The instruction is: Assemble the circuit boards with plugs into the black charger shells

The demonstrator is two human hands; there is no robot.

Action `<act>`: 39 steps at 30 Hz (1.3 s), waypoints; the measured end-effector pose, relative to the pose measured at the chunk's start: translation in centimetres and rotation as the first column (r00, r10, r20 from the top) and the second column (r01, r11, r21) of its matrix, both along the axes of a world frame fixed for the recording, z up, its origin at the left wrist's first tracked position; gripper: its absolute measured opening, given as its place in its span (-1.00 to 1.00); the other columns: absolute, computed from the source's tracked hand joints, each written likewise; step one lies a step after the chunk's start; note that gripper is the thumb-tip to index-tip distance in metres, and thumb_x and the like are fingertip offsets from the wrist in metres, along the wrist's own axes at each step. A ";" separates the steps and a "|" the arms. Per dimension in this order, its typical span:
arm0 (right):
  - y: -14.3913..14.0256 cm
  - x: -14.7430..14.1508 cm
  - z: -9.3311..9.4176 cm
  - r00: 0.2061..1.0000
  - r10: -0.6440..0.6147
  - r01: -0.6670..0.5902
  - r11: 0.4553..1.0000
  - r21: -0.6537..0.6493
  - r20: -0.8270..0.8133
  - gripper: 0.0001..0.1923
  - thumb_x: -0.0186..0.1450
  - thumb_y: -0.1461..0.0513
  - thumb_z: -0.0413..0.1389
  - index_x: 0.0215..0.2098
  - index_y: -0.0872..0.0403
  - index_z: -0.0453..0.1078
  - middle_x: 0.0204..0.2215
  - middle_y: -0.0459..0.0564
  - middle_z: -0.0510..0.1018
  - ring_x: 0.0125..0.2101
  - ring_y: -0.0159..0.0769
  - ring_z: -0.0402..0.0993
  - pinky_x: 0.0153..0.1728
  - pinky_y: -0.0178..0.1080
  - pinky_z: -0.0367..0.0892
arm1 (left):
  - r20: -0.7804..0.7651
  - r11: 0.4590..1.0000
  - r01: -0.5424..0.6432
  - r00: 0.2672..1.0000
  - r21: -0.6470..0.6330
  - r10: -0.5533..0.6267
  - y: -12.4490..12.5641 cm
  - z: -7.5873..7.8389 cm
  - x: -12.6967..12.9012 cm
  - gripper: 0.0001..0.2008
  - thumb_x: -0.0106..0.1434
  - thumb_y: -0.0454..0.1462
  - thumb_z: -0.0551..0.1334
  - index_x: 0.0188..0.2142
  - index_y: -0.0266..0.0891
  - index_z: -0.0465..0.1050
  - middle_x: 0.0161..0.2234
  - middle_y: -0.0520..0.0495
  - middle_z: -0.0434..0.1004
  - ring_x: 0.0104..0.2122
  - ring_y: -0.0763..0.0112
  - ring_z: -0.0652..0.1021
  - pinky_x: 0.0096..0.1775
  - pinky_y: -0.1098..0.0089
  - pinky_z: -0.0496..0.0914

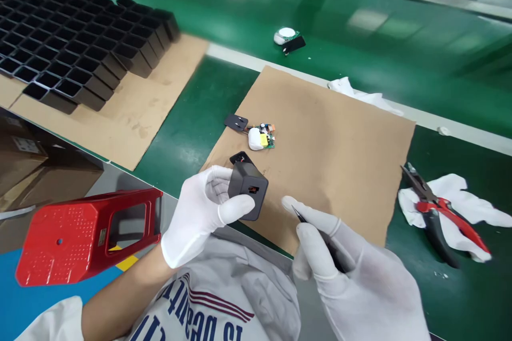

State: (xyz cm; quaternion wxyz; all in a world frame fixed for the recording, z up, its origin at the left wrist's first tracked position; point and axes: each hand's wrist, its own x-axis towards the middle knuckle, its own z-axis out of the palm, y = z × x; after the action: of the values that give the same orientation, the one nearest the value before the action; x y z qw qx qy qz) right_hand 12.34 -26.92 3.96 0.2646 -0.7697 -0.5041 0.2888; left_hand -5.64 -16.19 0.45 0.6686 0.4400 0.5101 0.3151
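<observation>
My left hand (208,205), in a white glove, is closed around a black box-shaped plastic housing (245,178). A small rectangular opening in the housing's end faces me, with orange parts showing inside. A black end plate (240,157) sits at its far end; whether it is attached is hidden. My gloved right hand (344,261) pinches dark, fine-pointed tweezers (301,217), mostly covered by the fingers, apart from the housing. Just beyond the left hand, a small circuit board (268,138) with a white block lies wired to a black plate (236,122).
Cardboard (332,133) covers part of the green bench. Rows of open black housings (72,42) stand at the left. Red-handled pliers (434,205) rest on a white cloth (456,192) at the right. Another board assembly (287,36) lies at the back; a red stool (60,242) stands below.
</observation>
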 end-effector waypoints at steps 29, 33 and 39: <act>2.2 -1.2 0.6 0.922 0.186 -0.158 0.981 -0.109 0.341 -0.63 0.49 0.13 0.01 0.13 -0.13 0.58 -0.47 -0.14 0.74 -0.56 -0.14 0.67 -0.54 -0.18 0.42 | -0.413 0.829 0.078 0.890 0.554 0.193 -2.5 -1.0 0.7 -0.50 -0.08 -0.17 0.59 -0.14 -0.18 0.55 -0.25 -0.04 0.74 -0.31 0.21 0.73 -0.22 0.22 0.69; 2.6 -1.2 -0.1 0.978 0.154 -0.135 0.981 -0.137 0.138 -0.64 0.49 0.18 0.00 0.07 -0.13 0.60 -0.43 -0.13 0.73 -0.45 -0.20 0.70 -0.43 -0.23 0.46 | -0.511 0.753 0.157 0.819 0.639 0.262 -2.6 -1.3 0.6 -0.48 -0.09 -0.14 0.60 -0.14 -0.16 0.55 -0.26 -0.01 0.72 -0.33 0.23 0.72 -0.23 0.23 0.69; 2.8 -1.7 -1.4 0.996 0.074 -0.079 0.991 -0.108 -0.048 -0.65 0.48 0.21 0.01 0.01 -0.13 0.63 -0.50 -0.22 0.66 -0.54 -0.38 0.51 -0.44 -0.32 0.36 | -0.526 0.658 0.213 0.787 0.722 0.322 -2.4 -1.8 0.3 -0.51 -0.02 -0.10 0.58 -0.14 -0.18 0.53 -0.24 -0.04 0.71 -0.30 0.22 0.73 -0.20 0.25 0.68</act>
State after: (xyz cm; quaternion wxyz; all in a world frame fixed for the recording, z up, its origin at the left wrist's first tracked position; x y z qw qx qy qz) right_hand 10.67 -24.11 2.56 0.2216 -0.7566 -0.5107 0.3430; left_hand -5.31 -18.64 -1.40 0.2117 0.7357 0.5352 0.3571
